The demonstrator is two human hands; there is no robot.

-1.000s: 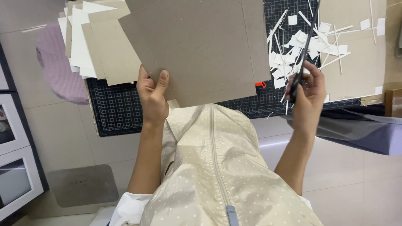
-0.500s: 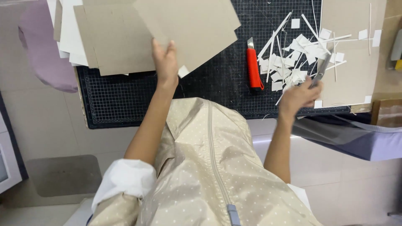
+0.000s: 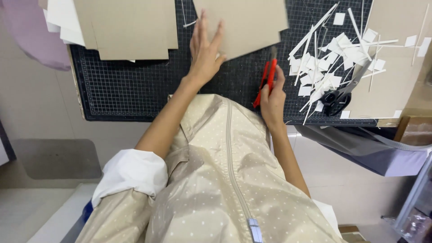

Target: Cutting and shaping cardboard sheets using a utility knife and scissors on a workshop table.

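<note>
My left hand (image 3: 204,49) lies flat with fingers spread on the lower left corner of a grey cardboard sheet (image 3: 252,22) that rests on a black gridded cutting mat (image 3: 135,85). My right hand (image 3: 271,96) grips a red utility knife (image 3: 266,80) just below that sheet, blade end pointing away from me. Black scissors (image 3: 342,92) lie on the mat to the right of the knife, with nobody holding them.
A heap of white paper strips and small squares (image 3: 335,49) covers the mat's right part. Stacked grey and white boards (image 3: 121,27) lie at the top left. A large beige board (image 3: 396,58) sits at the right. A purple object (image 3: 31,36) lies at the far left.
The cardboard sheet has come down from the air onto the mat, with my left hand flat on it. My right hand has put the scissors down and taken hold of the red knife.
</note>
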